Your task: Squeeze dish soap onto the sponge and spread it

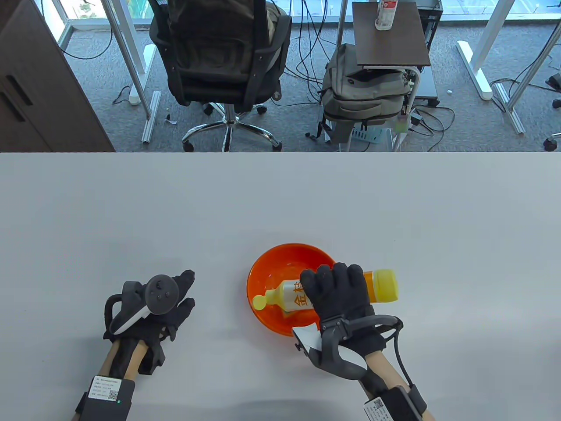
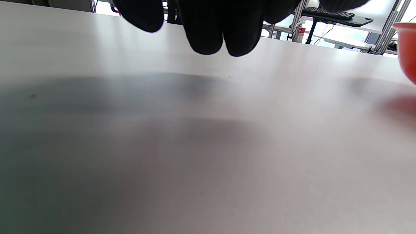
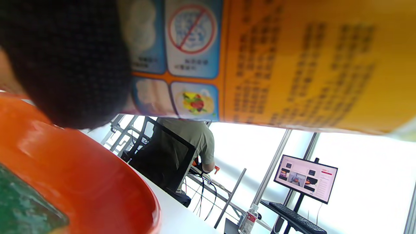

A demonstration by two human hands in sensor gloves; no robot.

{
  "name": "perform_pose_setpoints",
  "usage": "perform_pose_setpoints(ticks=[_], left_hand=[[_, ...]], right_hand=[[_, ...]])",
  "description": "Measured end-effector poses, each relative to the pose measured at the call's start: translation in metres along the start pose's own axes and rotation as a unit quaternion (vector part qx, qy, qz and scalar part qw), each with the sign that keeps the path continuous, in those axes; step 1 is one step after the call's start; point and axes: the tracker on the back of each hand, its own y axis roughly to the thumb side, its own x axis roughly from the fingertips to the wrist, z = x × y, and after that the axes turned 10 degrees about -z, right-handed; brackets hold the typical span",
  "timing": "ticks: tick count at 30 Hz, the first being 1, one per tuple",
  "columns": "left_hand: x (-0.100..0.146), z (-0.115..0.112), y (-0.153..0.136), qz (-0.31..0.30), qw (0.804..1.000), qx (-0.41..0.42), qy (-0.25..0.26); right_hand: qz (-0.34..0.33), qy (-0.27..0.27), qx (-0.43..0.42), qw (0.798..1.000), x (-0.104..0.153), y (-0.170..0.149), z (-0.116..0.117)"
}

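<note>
My right hand (image 1: 335,291) grips a yellow-orange dish soap bottle (image 1: 381,286), held on its side over the orange bowl (image 1: 263,272), its open flip cap (image 1: 259,302) pointing left and down into the bowl. The bottle's label fills the top of the right wrist view (image 3: 292,61), above the bowl rim (image 3: 97,182). A green sponge (image 3: 22,208) lies in the bowl, mostly hidden under the bottle in the table view. My left hand (image 1: 168,302) rests flat on the table to the left of the bowl, holding nothing; its fingertips (image 2: 208,35) hang above bare table.
The white table (image 1: 280,201) stretches wide around the bowl, whose edge shows at the right of the left wrist view (image 2: 408,48). Beyond the far edge stand an office chair (image 1: 223,66), a backpack (image 1: 363,92) and a small side table (image 1: 388,35).
</note>
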Motion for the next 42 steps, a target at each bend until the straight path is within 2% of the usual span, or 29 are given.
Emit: perform_pose_setpoints(ticks=[16,23,31,42], left_hand=[[0.001,-0.001,-0.001,0.004,1.0,0.002,-0.004],[0.001,0.0,-0.003,0.005,1.0,0.004,-0.002],[0.002,0.002,-0.006,0.008,1.0,0.006,0.004],[0.002,0.002,-0.006,0.006,1.0,0.006,0.006]], right_hand=[[0.089,0.07,0.04,0.993,0.013,-0.06,0.036],[0.122,0.083,0.04,0.988,0.02,-0.078,0.041],[0.123,0.081,0.052,0.988,0.018,-0.074,0.041],[0.067,0.069,0.024,0.995,0.007,-0.036,0.029]])
